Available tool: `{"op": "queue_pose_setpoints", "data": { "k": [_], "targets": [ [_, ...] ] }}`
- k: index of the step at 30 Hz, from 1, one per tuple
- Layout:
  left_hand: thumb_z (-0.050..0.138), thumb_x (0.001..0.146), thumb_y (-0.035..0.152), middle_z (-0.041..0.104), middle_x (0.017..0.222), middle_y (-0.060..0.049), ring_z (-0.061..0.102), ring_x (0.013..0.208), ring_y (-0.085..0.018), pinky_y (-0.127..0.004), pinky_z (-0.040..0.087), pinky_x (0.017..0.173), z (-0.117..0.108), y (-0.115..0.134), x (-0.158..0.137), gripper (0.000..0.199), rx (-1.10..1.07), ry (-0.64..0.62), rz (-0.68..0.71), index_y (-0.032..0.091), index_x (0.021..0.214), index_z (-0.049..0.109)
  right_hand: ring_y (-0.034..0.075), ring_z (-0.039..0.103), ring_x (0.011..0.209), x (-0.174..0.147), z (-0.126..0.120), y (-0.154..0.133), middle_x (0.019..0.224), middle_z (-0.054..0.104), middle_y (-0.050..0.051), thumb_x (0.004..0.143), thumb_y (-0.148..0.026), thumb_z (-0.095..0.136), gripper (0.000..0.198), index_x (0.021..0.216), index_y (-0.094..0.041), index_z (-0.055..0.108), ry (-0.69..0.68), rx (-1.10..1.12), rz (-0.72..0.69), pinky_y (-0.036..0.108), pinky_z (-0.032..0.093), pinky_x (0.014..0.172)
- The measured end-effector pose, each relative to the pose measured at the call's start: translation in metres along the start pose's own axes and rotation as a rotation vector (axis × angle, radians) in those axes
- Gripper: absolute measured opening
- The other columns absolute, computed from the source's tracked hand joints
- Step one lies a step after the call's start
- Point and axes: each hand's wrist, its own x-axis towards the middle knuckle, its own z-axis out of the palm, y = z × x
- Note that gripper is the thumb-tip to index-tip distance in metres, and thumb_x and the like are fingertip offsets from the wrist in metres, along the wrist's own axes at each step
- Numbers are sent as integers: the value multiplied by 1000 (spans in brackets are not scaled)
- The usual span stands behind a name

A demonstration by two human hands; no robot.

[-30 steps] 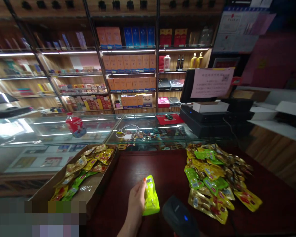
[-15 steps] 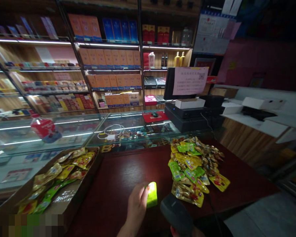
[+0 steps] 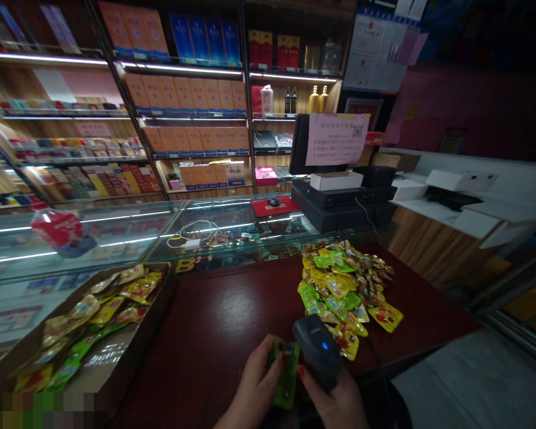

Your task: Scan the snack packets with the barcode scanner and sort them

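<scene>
From the head camera, the dark red table [image 3: 223, 333] serves as the landmark. Just above its near edge, the left hand [image 3: 254, 390] is closed around a small green snack packet [image 3: 286, 374], fingers on its left side and thumb toward the front. The right hand [image 3: 335, 402] is wrapped around the grip of a black barcode scanner [image 3: 317, 350], whose head, with a blue light showing, sits right over the packet's upper end, touching or almost touching it.

The packet looks light, thin and soft, a glossy film pouch that would bend and could slip under a loose pinch; its sealed side edges seem the firmest place to hold it, leaving the printed face open.

On the table's right half, beyond the scanner, lies a loose pile of packets [image 3: 346, 286] in gold, green and yellow, reaching near the right edge. Against the table's left edge stands a cardboard box [image 3: 129, 357] partly filled with the same sort of packets. Between box and pile the tabletop is bare, giving the hands open room. Behind the table's far edge runs a glass counter [image 3: 116, 229], with a cash register [image 3: 339, 199] at its right end.
</scene>
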Motion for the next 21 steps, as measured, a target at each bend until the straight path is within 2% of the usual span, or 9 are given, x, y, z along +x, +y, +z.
{"op": "queue_pose_setpoints", "data": {
  "k": [3, 6, 9, 11, 13, 15, 18, 21],
  "targets": [
    [66, 86, 42, 69, 84, -5, 62, 79, -18, -24, 49, 72, 2, 15, -7, 27, -88, -78, -26, 16, 88, 72, 30, 77, 88, 7, 5, -10, 91, 83, 11, 71, -52, 73, 41, 91, -18, 78, -4, -21, 12, 33, 59, 80],
    [76, 78, 42, 72, 91, -8, 65, 79, -19, -24, 49, 69, 5, 22, -10, 29, -346, -16, -188, 14, 85, 76, 30, 77, 88, 5, 10, -9, 89, 83, 10, 70, -52, 74, 36, 86, -19, 78, 58, 47, 54, 33, 58, 80],
    [80, 75, 41, 74, 88, -11, 67, 74, -20, -26, 50, 68, 13, 21, -14, 30, -666, 88, -357, 12, 84, 78, 28, 75, 97, -1, 20, 3, 99, 82, 7, 68, -46, 81, 38, 95, -21, 75, 95, 325, 173, 32, 57, 86],
    [80, 75, 41, 74, 78, -9, 67, 68, -20, -26, 51, 67, 21, 19, -16, 30, -826, 117, -420, 13, 85, 78, 28, 75, 98, -3, 27, 11, 100, 82, 5, 65, -43, 86, 45, 102, -21, 71, 64, 549, 327, 35, 58, 87],
    [80, 75, 41, 74, 76, -8, 68, 67, -19, -26, 52, 68, 26, 16, -19, 29, -908, 132, -446, 14, 85, 78, 29, 77, 93, -1, 31, 15, 97, 83, 4, 64, -42, 88, 51, 107, -22, 68, 5, 684, 435, 39, 59, 84],
    [80, 75, 44, 75, 75, -7, 68, 67, -19, -27, 53, 68, 25, 13, -19, 31, -884, 137, -451, 15, 85, 78, 29, 77, 92, 2, 30, 15, 95, 83, 5, 62, -44, 89, 54, 106, -20, 69, -12, 637, 424, 38, 60, 83],
    [82, 71, 50, 75, 74, -6, 66, 65, -19, -25, 51, 63, 13, 7, -15, 39, -634, 202, -397, 14, 86, 79, 28, 76, 92, 3, 16, 11, 96, 83, 9, 62, -54, 85, 50, 96, -18, 76, 3, 328, 293, 32, 61, 76],
    [82, 67, 56, 75, 77, -5, 63, 67, -18, -22, 48, 60, -4, 2, -8, 46, -329, 349, -265, 14, 85, 81, 24, 75, 61, -8, -3, 9, 69, 81, 9, 68, -65, 74, 49, 78, -17, 78, -152, 94, 275, 29, 59, 57]
  ]
}}
